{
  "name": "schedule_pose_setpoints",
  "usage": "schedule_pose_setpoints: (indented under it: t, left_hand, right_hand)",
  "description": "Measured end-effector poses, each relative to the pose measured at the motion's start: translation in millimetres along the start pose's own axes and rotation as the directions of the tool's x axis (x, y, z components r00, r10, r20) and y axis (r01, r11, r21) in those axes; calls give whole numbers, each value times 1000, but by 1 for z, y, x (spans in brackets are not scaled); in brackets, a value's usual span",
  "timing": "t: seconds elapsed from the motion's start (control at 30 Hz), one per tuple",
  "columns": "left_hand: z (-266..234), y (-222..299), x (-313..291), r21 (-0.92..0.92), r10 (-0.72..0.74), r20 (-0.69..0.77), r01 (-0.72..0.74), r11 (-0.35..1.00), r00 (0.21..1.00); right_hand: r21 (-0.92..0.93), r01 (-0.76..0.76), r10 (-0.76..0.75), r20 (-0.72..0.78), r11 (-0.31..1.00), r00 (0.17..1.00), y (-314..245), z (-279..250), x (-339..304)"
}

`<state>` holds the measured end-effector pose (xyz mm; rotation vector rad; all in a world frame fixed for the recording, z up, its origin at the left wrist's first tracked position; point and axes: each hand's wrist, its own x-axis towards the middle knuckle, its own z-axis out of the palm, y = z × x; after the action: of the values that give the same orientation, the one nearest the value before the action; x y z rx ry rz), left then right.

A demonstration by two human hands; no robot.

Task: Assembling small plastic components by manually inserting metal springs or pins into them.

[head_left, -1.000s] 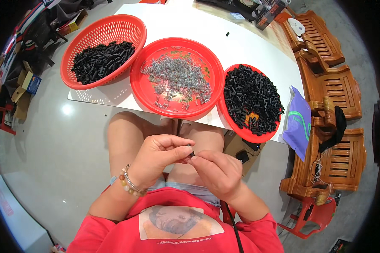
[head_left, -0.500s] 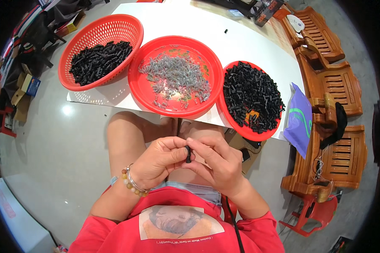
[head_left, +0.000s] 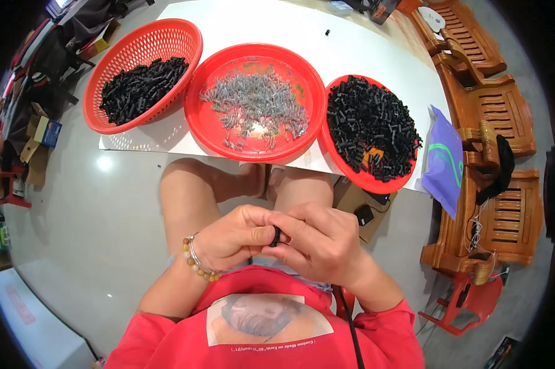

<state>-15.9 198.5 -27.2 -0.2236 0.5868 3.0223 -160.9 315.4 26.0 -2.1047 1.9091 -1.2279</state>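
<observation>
Above my lap, both hands meet on one small black cylindrical part [head_left: 275,237]. My left hand [head_left: 234,237] pinches it between thumb and curled fingers. From the other side, the thumb and fingertips of my right hand [head_left: 327,237] close on the same part, which stands roughly upright and is partly covered by fingers. Beyond my knees, a round red tray [head_left: 194,126] holds a heap of small silver metal springs [head_left: 259,101]. To its right, a red tray [head_left: 376,184] is full of short black plastic pieces [head_left: 373,123]. At left, black pieces [head_left: 142,89] lie in a red perforated basket [head_left: 191,46].
All three containers stand along the near edge of a white table [head_left: 351,55]. One tiny black piece [head_left: 328,32] lies farther back. A purple bag [head_left: 443,163] overhangs the right edge. Wooden chairs [head_left: 511,215], a red stool [head_left: 474,304] and a cardboard box [head_left: 370,224] stand at right.
My right hand's fingers have curled in more tightly around the small black part. Both hands stay over my lap. The whole view has shifted slightly, with the trays appearing a little higher.
</observation>
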Motion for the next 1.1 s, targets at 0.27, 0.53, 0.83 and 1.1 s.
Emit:
schedule_pose_setpoints:
  t: [0.27, 0.53, 0.83, 1.1]
  left_hand:
    - [-12, -3, -1, 81, -3, -32, 5, 997, 999]
    - [-3, 1, 1, 97, -33, -75, 40, 995, 997]
    - [1, 30, -7, 538, 309, -173, -173, 825, 935]
    - [-8, 151, -34, 995, 983, -59, 91, 44, 174]
  right_hand:
    - [-22, 33, -32, 25, 999, 999, 1, 5, -6]
    - [28, 41, -41, 23, 999, 999, 9, 4, -6]
    - [3, -71, 72, -30, 997, 997, 22, 0, -14]
    - [-306, -505, 461, -208, 807, 863, 80, -49, -45]
